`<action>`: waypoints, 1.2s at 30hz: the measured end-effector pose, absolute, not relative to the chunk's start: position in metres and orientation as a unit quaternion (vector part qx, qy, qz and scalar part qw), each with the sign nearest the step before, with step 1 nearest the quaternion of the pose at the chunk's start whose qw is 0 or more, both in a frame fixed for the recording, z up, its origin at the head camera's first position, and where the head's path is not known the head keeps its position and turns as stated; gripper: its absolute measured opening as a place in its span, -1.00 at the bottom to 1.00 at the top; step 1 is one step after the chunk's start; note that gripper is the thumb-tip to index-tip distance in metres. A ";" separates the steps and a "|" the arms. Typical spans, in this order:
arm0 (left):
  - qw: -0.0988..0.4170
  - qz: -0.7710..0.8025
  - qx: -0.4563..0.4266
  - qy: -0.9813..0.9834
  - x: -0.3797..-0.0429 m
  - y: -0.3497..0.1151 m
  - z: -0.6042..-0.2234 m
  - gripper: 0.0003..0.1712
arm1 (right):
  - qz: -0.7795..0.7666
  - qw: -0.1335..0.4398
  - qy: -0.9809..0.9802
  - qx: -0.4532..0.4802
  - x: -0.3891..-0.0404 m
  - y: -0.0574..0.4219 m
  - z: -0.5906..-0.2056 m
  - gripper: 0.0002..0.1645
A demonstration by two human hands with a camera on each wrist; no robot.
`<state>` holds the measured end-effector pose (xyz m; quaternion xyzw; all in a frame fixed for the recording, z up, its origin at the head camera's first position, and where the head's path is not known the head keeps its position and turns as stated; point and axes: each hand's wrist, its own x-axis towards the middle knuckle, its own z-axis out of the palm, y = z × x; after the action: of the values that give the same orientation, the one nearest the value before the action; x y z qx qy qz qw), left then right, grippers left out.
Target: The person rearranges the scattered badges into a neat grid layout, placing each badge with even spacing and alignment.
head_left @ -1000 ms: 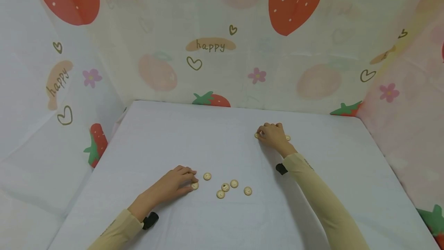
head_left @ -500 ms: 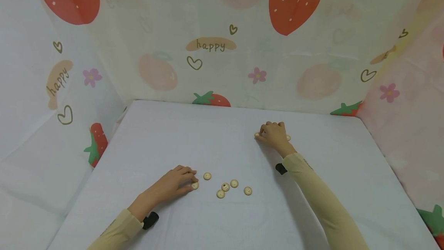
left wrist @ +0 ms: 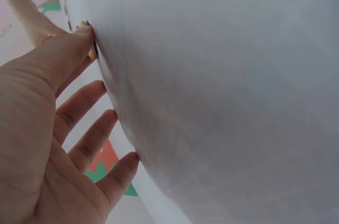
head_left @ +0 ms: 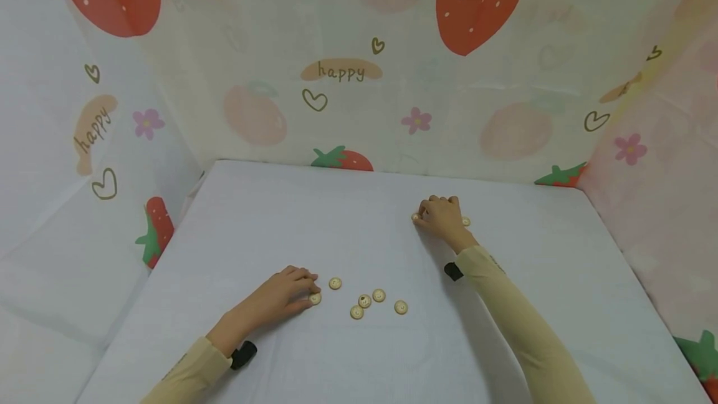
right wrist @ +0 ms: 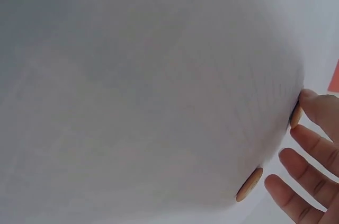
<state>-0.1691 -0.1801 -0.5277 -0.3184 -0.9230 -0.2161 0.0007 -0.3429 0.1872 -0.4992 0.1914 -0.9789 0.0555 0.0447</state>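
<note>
My left hand (head_left: 275, 298) lies low over the white-covered table, thumb and index finger pinching a round pale wooden button (head_left: 315, 298). From the left wrist, the thumb covers much of that button (left wrist: 93, 50), while the other fingertips reach down to the cloth. Farther back, my right hand (head_left: 442, 216) has thumb and index finger at opposite edges of another wooden button (head_left: 416, 217). The right wrist view shows this button (right wrist: 296, 115) flat on the cloth between them. A further button (head_left: 466, 221) sits just right of the right hand, partly hidden by it.
A lone button (head_left: 335, 283) lies right of my left hand. Several more (head_left: 364, 301) are scattered toward the table's middle, two of them touching. A strawberry-print curtain (head_left: 342, 111) walls the back and sides of the table (head_left: 252, 211).
My right index finger has shifted slightly to the right and up, showing more of the button at its thumb. The left hand and loose buttons stay where they were.
</note>
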 end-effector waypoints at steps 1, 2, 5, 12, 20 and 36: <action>0.000 -0.216 -0.318 -0.923 -0.169 -0.180 -0.528 -0.75 | 0.054 0.043 -0.979 0.191 -0.343 0.187 -0.499 -0.68; 0.000 -0.217 -0.319 -0.923 -0.170 -0.180 -0.528 -0.75 | 0.053 0.042 -0.979 0.191 -0.343 0.187 -0.499 -0.68; 0.002 -0.216 -0.321 -0.922 -0.170 -0.180 -0.528 -0.75 | 0.052 0.039 -0.979 0.191 -0.344 0.187 -0.499 -0.68; 0.003 -0.215 -0.319 -0.923 -0.169 -0.180 -0.527 -0.75 | 0.075 0.045 -0.975 0.204 -0.344 0.189 -0.501 -0.73; 0.001 -0.214 -0.316 -0.925 -0.169 -0.179 -0.527 -0.75 | 0.068 0.049 -0.972 0.220 -0.347 0.190 -0.505 -0.74; -0.006 -0.214 -0.311 -0.926 -0.170 -0.178 -0.527 -0.74 | 0.063 0.047 -0.972 0.220 -0.347 0.192 -0.505 -0.75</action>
<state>-0.1704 -0.1782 -0.5273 -0.3111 -0.9259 -0.2143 -0.0059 -0.3471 0.1918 -0.5046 0.2198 -0.9724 0.0629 0.0466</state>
